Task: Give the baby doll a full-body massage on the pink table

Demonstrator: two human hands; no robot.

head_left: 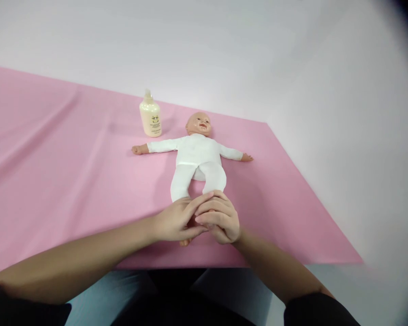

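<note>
Two hands: both meet at the near end of a doll, low in the middle of the head view, pressed against each other
Left hand (175,219): comes in from the lower left on a bare forearm, fingers stretched flat toward the right, their tips laid over the knuckles of the other hand
Right hand (221,222): comes in from the lower right, fingers curled and bunched, closed around the doll's lower legs together with the left
Grip: the two hands are together and wrapped over the doll's feet; a small bit of a bare foot peeks out just beneath the left hand
Doll (195,156): a baby doll in a white top and white leggings, lying face up on its back, head pointing away from the person, arms spread out to both sides, legs running toward the hands
Where it lies: near the middle of the pink cloth, slightly right of centre, feet close to the near edge
Bottle (150,115): cream-coloured, with a pump-style top, standing upright just beyond the doll's outstretched arm, to the left of its head, not touching the doll
Pink cloth (54,181): covers the table, smooth with a few soft creases on the left
Behind: a plain pale wall
Sleeves: dark, at both lower corners
</note>
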